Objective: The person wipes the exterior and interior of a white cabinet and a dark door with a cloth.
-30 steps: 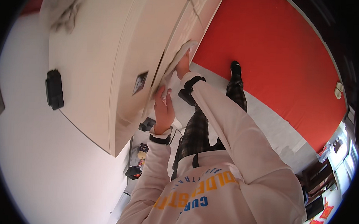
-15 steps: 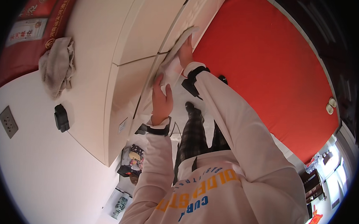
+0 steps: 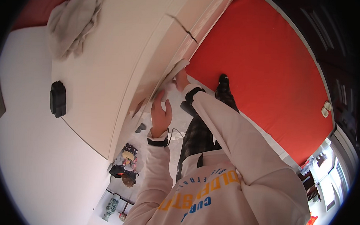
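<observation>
My right hand (image 3: 182,78), with a black band on its wrist, presses a white cloth (image 3: 171,74) against the front edge of a cream cabinet (image 3: 122,71). My left hand (image 3: 161,115) is just below it, fingers stretched out and apart. Its fingertips reach the lower end of the cloth, and a dark watch sits on that wrist. Both sleeves are pale pink. My legs in checked trousers (image 3: 201,129) show below the hands.
A crumpled beige rag (image 3: 74,21) and a black box-like object (image 3: 57,98) lie on the cabinet top. A red floor (image 3: 268,76) spreads to the right, with pale slippers (image 3: 326,109) on it. A vase (image 3: 111,207) and a small stand with items (image 3: 124,170) are below.
The view has swung, so more of the cabinet top and the rag shows. Both hands stay together at the cabinet's front edge, the right one still on the cloth.
</observation>
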`<action>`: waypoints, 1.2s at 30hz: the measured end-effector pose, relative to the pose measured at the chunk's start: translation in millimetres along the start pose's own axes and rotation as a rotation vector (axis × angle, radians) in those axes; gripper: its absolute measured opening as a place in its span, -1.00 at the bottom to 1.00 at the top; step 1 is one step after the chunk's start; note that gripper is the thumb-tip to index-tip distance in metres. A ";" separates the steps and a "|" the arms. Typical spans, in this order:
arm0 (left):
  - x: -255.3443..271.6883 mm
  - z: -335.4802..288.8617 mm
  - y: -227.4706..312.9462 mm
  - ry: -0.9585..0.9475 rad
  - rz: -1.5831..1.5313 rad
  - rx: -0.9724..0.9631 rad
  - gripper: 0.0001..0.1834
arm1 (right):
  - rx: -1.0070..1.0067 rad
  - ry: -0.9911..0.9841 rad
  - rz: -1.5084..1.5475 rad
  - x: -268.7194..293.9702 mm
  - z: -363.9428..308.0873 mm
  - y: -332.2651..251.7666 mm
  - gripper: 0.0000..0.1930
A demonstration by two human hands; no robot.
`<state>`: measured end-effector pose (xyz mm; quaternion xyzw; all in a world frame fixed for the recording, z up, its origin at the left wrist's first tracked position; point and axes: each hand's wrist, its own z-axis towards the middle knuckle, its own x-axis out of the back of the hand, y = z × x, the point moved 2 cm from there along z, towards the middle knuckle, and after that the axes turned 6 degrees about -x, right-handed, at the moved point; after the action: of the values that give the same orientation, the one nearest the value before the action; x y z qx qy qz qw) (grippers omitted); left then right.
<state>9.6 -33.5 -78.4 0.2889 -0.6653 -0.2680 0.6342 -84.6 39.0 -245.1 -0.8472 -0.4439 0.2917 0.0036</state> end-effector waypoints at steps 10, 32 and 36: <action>-9.2 16.4 -2.8 -0.155 0.046 0.004 -0.56 | 0.224 0.026 0.273 11.8 45.9 -14.3 -0.42; -217.4 328.9 181.0 -0.083 0.090 -0.177 -0.50 | 0.568 -0.112 0.223 98.0 165.3 -406.1 -0.34; -205.9 326.4 172.9 -0.111 0.192 -0.091 -0.52 | -0.006 -0.144 0.188 84.6 134.6 -311.2 -0.23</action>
<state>-318.1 231.7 -112.3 0.1795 -0.7112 -0.2515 0.6315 -348.2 257.2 -315.8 -0.8619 -0.3625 0.3497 -0.0581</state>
